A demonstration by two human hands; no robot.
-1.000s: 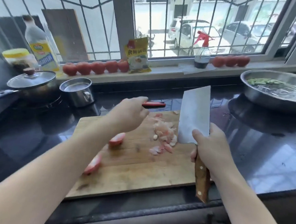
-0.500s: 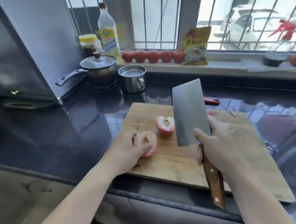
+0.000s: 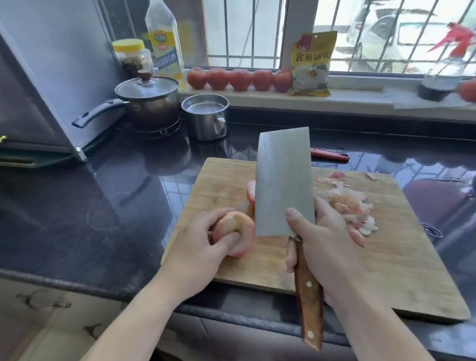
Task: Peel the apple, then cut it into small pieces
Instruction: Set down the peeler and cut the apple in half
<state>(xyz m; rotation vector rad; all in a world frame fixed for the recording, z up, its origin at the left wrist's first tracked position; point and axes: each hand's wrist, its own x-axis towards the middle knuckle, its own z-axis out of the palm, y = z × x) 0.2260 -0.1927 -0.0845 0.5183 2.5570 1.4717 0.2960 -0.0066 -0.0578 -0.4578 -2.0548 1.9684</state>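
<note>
Peeling appeared done: peelings [image 3: 351, 211] lay at 2 o'clock on the cutting board [image 3: 392, 271]. One apple half [image 3: 235, 232] was gripped by left hand [image 3: 200, 250] fingers; another [image 3: 250, 192] lay behind the cleaver [image 3: 283, 180], clamped in the right hand [image 3: 324, 248]. Dicing remained.

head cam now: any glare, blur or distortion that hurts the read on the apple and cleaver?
Head view: window backlight blows out the street outside; the dark countertop mirrors the window bars; wide-angle bends the fridge edge and sill. The red spray bottle is smeared. The apple half in the left hand and the cleaver read clearly.
</note>
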